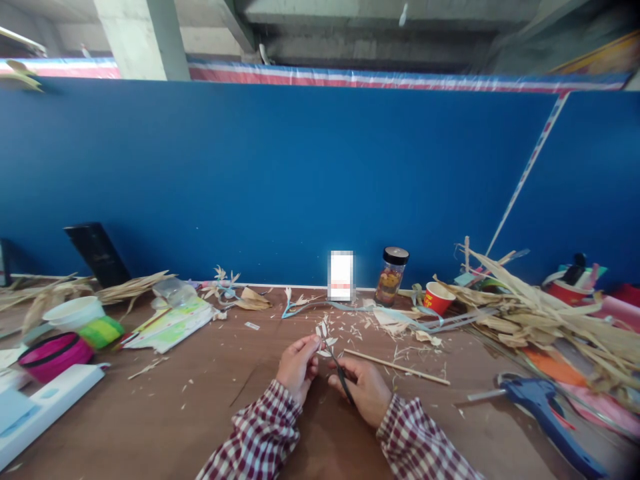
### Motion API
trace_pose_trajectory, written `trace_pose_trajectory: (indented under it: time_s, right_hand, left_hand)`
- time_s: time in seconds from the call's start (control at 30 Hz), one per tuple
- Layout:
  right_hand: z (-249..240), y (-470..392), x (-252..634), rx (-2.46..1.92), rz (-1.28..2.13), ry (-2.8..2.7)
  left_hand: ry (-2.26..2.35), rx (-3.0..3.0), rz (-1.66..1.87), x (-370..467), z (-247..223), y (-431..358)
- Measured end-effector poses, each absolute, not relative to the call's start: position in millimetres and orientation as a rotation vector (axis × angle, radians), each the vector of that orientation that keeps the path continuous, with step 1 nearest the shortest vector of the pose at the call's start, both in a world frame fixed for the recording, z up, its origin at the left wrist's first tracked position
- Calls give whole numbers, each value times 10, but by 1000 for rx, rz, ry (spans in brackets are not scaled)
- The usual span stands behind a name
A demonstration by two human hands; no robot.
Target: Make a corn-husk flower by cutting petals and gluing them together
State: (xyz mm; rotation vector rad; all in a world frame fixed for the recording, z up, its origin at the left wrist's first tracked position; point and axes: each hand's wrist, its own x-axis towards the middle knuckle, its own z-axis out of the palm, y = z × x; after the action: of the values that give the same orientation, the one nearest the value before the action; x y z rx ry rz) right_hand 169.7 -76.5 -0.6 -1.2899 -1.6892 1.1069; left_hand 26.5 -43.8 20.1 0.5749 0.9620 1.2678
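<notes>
Between the fingertips of my left hand [299, 368] is a small pale flower-like piece [324, 333] with several pointed white petals, perhaps of dried husk. My right hand [365, 388] grips dark scissors [343, 381], whose blades point up and left to the petals. Whether the blades touch the piece is too small to tell. Just beyond my right hand a thin wooden stick [397, 367] lies slantwise on the brown table [210, 413]. Pale clippings are scattered around both hands.
A blue glue gun [543, 407] and a heap of dried husks [530, 307] occupy the right side. Behind stand a lidded jar [391, 277] and a red paper cup [439, 298]. At left are a white power strip [55, 407], a magenta pouch [55, 357] and a blue partition [300, 180] behind.
</notes>
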Motion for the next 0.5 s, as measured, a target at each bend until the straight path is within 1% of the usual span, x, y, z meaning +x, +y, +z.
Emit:
trace_pose_trajectory:
  time_s: [0.07, 0.27, 0.5]
  right_hand:
    - [-12, -758, 1694, -1293, 1115, -1668]
    - [-32, -727, 1688, -1207, 1283, -1529]
    - [-23, -718, 1697, -1198, 1268, -1523]
  left_hand:
    - [959, 571, 1264, 262, 196, -435]
    - [931, 572, 1253, 254, 191, -444]
    - [883, 568, 1217, 251, 223, -467]
